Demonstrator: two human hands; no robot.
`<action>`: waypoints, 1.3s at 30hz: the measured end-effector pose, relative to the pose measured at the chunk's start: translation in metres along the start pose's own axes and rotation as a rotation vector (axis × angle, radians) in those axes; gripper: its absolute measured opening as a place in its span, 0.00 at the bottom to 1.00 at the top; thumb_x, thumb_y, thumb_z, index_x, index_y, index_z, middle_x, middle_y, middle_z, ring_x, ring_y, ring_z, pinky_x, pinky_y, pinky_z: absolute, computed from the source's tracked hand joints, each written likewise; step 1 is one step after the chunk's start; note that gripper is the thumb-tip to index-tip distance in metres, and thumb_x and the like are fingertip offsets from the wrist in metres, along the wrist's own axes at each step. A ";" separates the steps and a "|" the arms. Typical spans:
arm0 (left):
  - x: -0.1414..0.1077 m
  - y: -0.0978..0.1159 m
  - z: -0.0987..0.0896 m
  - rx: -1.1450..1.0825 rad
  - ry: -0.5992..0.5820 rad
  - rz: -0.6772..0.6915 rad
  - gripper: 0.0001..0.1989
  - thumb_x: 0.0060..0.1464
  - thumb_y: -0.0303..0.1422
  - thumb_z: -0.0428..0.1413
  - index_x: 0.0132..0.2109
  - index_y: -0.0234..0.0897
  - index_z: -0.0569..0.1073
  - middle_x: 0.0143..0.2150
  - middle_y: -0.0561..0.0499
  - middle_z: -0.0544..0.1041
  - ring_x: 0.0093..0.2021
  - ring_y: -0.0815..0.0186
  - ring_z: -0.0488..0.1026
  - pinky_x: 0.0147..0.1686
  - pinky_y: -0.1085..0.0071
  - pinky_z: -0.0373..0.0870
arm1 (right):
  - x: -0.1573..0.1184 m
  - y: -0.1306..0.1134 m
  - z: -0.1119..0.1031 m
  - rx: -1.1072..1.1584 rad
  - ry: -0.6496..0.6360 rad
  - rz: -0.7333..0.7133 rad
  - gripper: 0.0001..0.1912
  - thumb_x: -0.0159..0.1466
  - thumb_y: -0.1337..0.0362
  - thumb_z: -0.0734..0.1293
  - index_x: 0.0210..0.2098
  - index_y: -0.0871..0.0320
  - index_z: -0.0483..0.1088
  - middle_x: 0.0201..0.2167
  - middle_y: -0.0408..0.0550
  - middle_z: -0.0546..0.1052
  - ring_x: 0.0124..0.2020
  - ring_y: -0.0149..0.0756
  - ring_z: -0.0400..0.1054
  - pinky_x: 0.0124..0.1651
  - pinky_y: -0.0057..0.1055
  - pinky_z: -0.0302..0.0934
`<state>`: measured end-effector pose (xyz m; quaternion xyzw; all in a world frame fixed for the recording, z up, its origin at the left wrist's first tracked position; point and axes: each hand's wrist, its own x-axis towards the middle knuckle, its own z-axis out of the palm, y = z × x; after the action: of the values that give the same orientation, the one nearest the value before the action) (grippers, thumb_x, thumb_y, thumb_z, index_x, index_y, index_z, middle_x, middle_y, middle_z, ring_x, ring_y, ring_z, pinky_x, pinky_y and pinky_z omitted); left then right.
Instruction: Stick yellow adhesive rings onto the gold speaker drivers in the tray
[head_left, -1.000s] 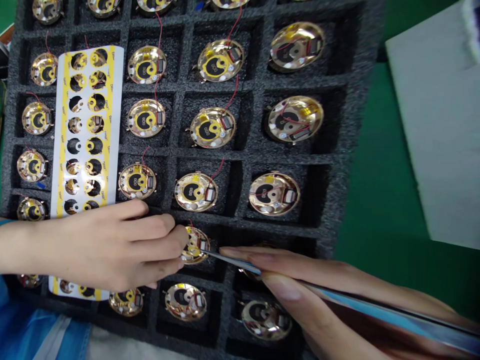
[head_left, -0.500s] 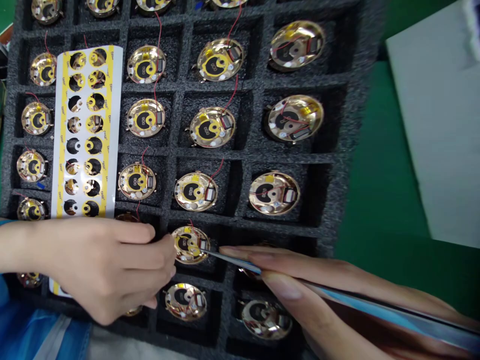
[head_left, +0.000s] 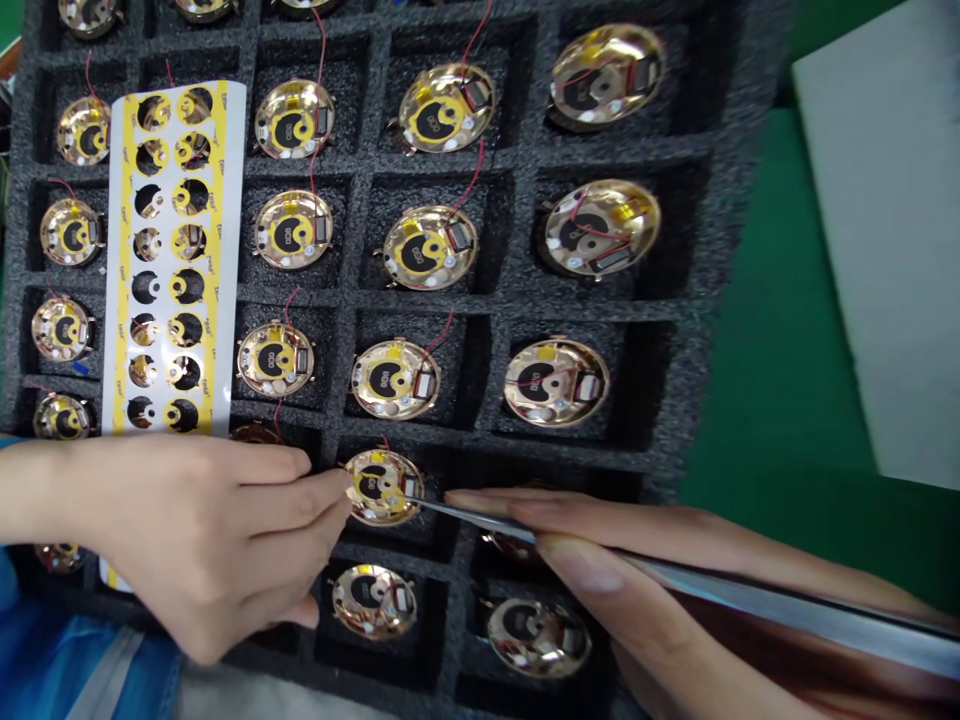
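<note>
My right hand (head_left: 600, 570) pinches a pair of metal tweezers (head_left: 660, 575) between thumb and fingers. Their tip reaches a yellow ring-shaped adhesive piece (head_left: 388, 494) inside a gold watch case (head_left: 367, 510), beside a small white-and-black part. At the left rim of this case are the fingertips of my left hand (head_left: 232, 540), bent and close together; the grip itself is partly hidden. A red wire rises from the top of the case. Under my left hand lies a white sheet of yellow die-cut stickers (head_left: 236, 200), its lower part covered.
The black foam tray (head_left: 487, 310) has rows of compartments, several holding gold watch cases (head_left: 555, 382) with red wires. Foam walls divide them. A pale board (head_left: 885, 240) lies at the right on a green surface (head_left: 772, 400). A blue sleeve (head_left: 75, 650) shows at lower left.
The view has shifted slightly, moving the right-hand cases outward. The tweezers' tip stays at the yellow piece, and my left fingers stay at the case rim.
</note>
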<state>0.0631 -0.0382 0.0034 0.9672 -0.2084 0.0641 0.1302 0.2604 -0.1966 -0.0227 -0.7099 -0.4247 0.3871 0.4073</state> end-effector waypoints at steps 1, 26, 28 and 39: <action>0.000 0.000 0.000 -0.001 0.003 0.000 0.14 0.64 0.33 0.52 0.40 0.32 0.81 0.44 0.45 0.82 0.47 0.59 0.79 0.38 0.70 0.79 | 0.000 0.000 0.001 0.000 0.031 -0.001 0.05 0.58 0.59 0.71 0.30 0.40 0.80 0.27 0.37 0.82 0.22 0.32 0.77 0.26 0.17 0.72; 0.001 -0.002 0.000 0.032 -0.012 0.017 0.15 0.64 0.33 0.50 0.40 0.37 0.81 0.46 0.48 0.81 0.49 0.59 0.77 0.42 0.68 0.78 | 0.000 0.001 0.002 -0.108 0.048 -0.080 0.06 0.61 0.58 0.69 0.33 0.38 0.79 0.30 0.32 0.82 0.25 0.30 0.78 0.29 0.15 0.72; 0.000 -0.002 0.000 0.037 -0.010 0.013 0.15 0.64 0.34 0.50 0.41 0.37 0.81 0.46 0.48 0.81 0.50 0.59 0.77 0.43 0.68 0.77 | -0.001 0.001 0.002 -0.117 0.052 -0.076 0.06 0.60 0.58 0.69 0.33 0.38 0.79 0.29 0.31 0.82 0.25 0.30 0.78 0.28 0.15 0.72; -0.002 -0.002 0.002 0.014 -0.033 -0.012 0.16 0.65 0.34 0.48 0.44 0.33 0.80 0.51 0.45 0.79 0.52 0.59 0.76 0.42 0.68 0.76 | -0.002 0.000 0.004 -0.110 0.066 -0.044 0.06 0.59 0.58 0.69 0.32 0.37 0.79 0.30 0.32 0.82 0.25 0.32 0.78 0.26 0.18 0.73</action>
<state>0.0625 -0.0362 0.0010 0.9703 -0.2042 0.0489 0.1201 0.2563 -0.1970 -0.0235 -0.7340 -0.4473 0.3306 0.3898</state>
